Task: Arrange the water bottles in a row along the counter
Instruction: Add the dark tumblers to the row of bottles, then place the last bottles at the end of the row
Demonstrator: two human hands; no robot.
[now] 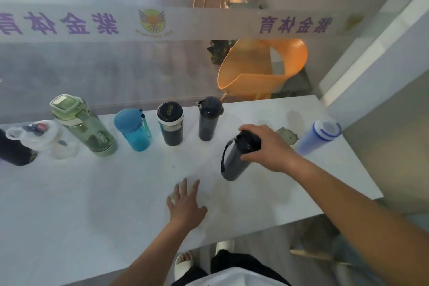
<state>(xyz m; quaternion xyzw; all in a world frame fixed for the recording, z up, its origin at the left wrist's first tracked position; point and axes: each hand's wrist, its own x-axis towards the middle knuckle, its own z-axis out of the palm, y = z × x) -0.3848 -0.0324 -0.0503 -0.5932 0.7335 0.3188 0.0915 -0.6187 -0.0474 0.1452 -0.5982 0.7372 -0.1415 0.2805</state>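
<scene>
We begin from the white worktop (92, 204), which carries everything. Along its far edge a row is already made. It starts at the left with a black bottle (14, 151) (the frame cuts it partly). Then come a clear bottle (44, 139), a tall green bottle (86, 125), a blue bottle (133, 130), a black tumbler with a white band (170, 124) and a slim dark bottle (209, 119). Near the right edge stands a blue and white bottle (320, 137), apart from the row.

The dark bottle with a strap (234, 160) is toward the middle of the worktop, nearer to us than the row and a little right of its last member. Our right hand (267, 148) grips it at the cap, with the fingers curled around the top. Whether its base touches the worktop, we cannot tell. Our left hand (185, 206) lies flat toward the near edge, fingers straight and spread, holding nothing.

To do this step well, we judge that the bottle should go to the far edge, just right of the slim dark bottle, with the same gap as between the others. Because we hold it from the top, the base can swing, so we should set it down slowly and keep the strap away from the neighbour.

We count eight bottles: six in the row, one in the hand, one waiting at the right. There is also one small round disc (287, 137) beyond the right hand.
</scene>
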